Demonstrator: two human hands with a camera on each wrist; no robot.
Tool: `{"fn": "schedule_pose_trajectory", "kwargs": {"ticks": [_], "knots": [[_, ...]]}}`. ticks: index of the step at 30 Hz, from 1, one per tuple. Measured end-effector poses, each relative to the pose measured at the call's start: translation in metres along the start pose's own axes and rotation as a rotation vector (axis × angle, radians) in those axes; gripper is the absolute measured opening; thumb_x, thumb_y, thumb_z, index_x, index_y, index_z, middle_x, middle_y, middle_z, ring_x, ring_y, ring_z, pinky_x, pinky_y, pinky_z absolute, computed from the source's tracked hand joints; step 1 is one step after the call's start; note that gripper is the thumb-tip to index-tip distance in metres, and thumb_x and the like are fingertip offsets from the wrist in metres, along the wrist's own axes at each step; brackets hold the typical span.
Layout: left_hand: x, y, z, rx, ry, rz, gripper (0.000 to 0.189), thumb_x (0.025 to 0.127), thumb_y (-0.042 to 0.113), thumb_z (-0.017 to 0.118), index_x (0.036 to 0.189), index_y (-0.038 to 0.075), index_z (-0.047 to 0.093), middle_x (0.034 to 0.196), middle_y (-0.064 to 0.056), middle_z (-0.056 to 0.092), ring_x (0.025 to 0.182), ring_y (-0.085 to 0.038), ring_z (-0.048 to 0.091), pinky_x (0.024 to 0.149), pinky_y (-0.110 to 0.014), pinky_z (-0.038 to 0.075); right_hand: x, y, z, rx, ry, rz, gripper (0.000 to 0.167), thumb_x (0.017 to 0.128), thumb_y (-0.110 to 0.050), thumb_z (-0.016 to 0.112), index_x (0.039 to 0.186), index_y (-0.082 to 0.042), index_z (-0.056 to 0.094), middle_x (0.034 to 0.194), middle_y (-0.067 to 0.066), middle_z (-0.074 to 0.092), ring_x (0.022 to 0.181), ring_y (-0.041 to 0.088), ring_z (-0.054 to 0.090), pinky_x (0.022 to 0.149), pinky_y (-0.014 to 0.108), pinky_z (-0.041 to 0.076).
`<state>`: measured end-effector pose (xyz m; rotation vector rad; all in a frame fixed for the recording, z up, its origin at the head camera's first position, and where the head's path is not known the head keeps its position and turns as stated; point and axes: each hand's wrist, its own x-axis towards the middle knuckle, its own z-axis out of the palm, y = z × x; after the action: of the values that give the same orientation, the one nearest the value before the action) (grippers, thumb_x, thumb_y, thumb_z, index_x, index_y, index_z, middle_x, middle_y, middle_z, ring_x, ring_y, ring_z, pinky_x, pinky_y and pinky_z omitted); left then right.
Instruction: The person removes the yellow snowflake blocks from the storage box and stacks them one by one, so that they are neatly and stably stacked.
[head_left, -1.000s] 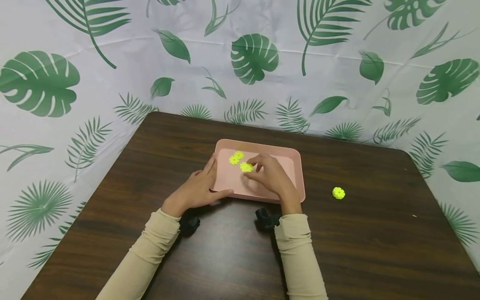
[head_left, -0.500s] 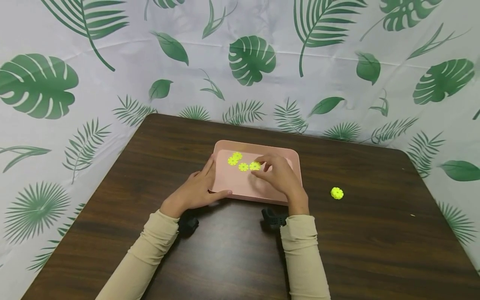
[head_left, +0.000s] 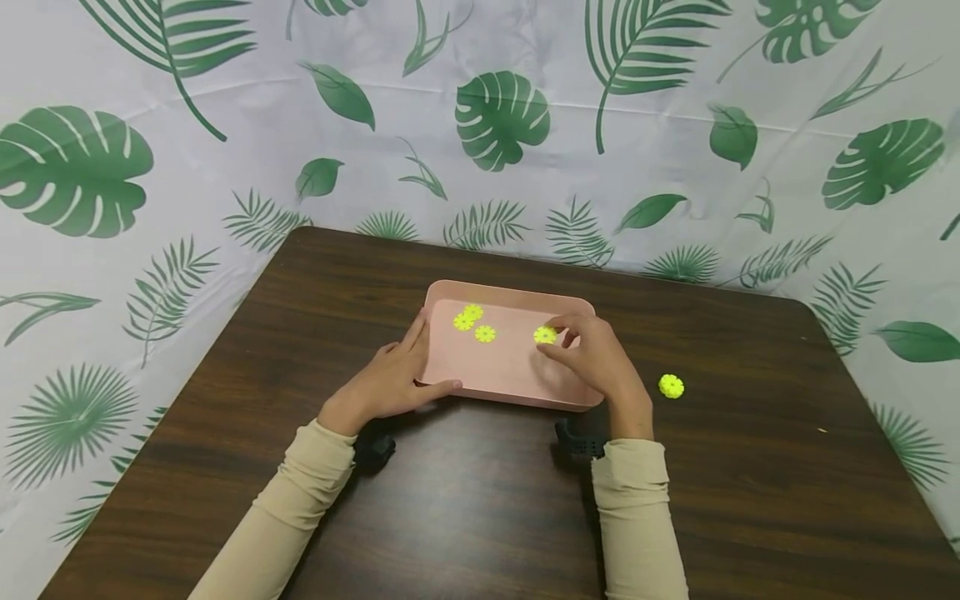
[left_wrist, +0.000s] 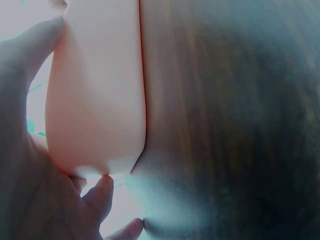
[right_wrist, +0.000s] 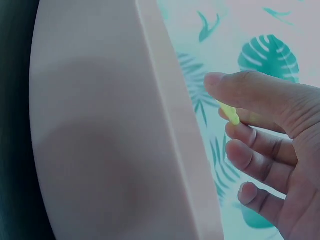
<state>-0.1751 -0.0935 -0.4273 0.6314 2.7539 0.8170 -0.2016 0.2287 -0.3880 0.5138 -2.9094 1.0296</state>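
My right hand [head_left: 596, 354] pinches a bright yellow flower-shaped disc [head_left: 545, 335] between thumb and fingertips, over the right part of a shallow pink tray [head_left: 495, 367]. In the right wrist view, that disc [right_wrist: 230, 114] shows nearly edge-on, with the tray wall beside the hand. My left hand [head_left: 386, 383] rests against the tray's near left corner, thumb along the front edge and fingers along the left side. Inside the tray lie two overlapping yellow discs [head_left: 464, 322], plus a single disc [head_left: 485, 334] just right of them.
Right of the tray, a small yellow cluster, apparently stacked discs [head_left: 671, 386], sits on the dark wooden table [head_left: 465, 500]. A leaf-print cloth [head_left: 405, 108] hangs behind the table. A tiny pale speck [head_left: 822, 431] lies farther right.
My right hand has moved right across the tray carrying one disc, leaving another lying in the tray where the hand was. My left hand keeps its place at the corner.
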Motion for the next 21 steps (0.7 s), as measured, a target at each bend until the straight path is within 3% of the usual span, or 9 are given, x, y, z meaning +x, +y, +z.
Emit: {"fn": "schedule_pose_trajectory", "kwargs": {"ticks": [10, 21], "knots": [[0.000, -0.001, 0.002, 0.002, 0.010, 0.008, 0.113, 0.094, 0.070, 0.056, 0.165, 0.002, 0.001, 0.173, -0.013, -0.010, 0.153, -0.032, 0.030, 0.115, -0.065, 0.027, -0.016, 0.026, -0.019, -0.056, 0.031, 0.005, 0.030, 0.089, -0.012, 0.083, 0.114, 0.002, 0.075, 0.095, 0.013, 0.061, 0.082, 0.027, 0.055, 0.068, 0.037, 0.047], [-0.001, 0.001, 0.000, -0.005, 0.005, 0.008, 0.112, 0.094, 0.071, 0.055, 0.165, 0.002, 0.002, 0.173, -0.014, -0.009, 0.154, -0.030, 0.027, 0.116, -0.065, 0.026, -0.035, 0.045, -0.044, -0.084, 0.074, 0.066, 0.035, 0.092, -0.012, 0.080, 0.120, 0.006, 0.072, 0.101, 0.017, 0.062, 0.088, 0.030, 0.058, 0.076, 0.044, 0.051]]}}
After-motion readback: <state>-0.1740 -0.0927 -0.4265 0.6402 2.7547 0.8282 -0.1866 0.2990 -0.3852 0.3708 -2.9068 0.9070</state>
